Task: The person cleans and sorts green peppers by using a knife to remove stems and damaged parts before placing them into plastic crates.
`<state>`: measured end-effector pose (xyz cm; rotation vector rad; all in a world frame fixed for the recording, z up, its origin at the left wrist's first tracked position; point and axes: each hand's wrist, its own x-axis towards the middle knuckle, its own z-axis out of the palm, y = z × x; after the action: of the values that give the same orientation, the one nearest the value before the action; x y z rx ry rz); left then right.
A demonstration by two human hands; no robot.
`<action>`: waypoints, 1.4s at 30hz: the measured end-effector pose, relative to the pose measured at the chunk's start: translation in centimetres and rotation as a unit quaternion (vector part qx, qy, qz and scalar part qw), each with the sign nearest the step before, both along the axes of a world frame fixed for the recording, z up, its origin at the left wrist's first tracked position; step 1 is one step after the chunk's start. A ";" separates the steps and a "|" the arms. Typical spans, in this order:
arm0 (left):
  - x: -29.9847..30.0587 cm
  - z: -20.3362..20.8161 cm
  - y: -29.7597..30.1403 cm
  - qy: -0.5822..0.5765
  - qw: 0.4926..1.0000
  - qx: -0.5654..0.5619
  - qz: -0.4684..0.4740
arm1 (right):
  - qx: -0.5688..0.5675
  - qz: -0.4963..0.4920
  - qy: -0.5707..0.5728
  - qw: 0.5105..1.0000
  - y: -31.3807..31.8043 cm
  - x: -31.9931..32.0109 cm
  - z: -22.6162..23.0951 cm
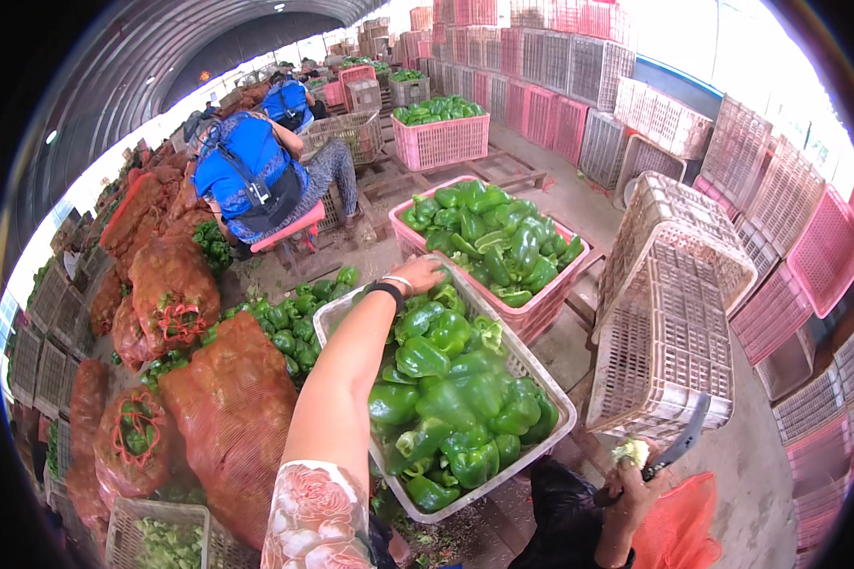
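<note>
Right, the left hand (419,275) is stretched out over the far rim of the pale grey plastic lattice crate (541,375), which sits tilted just in front of the person and is heaped with glossy green bell peppers (446,398). That hand's grip is curled down at the crate's far corner, fingers bent over the edge among the peppers; whether it has actually closed on a pepper I cannot tell. A dark band and a light bracelet ring the wrist, and a floral sleeve covers the upper arm low in the picture.

Down at the lower right, the right hand (633,479) is clenched around the handle of a dark-bladed knife (681,438), blade slanting up and to the right, with a pale green pepper stem piece (631,450) sitting right against the hand.

Beyond the grey crate stands a pink plastic crate (552,302), also full of green peppers. To the right, an empty pale lattice crate (669,351) lies tipped on its side. On the left lie bulging red mesh sacks (228,408) and a loose pile of green peppers on the floor. Further back, a person in a blue top (247,175) sits on a pink stool, facing away, with stacked pink and grey crates lining the right wall.
</note>
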<state>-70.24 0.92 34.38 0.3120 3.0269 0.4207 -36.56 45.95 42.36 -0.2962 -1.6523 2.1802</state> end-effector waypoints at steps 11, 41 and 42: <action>31.4 15.1 -4.6 0.123 0.905 0.397 0.097 | -0.059 -0.105 0.051 0.991 -2.6 0.5 4.0; 70.1 -27.3 1.0 0.100 0.688 0.254 0.673 | 0.163 0.504 0.123 0.839 -27.4 9.4 8.1; 69.1 -27.5 0.5 0.096 0.694 0.230 0.675 | 0.161 0.490 0.118 0.848 -26.7 9.1 8.1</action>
<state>-1.13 1.39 6.86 -2.0525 2.5892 1.2013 -27.49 19.25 50.44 1.1064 -2.2443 2.3051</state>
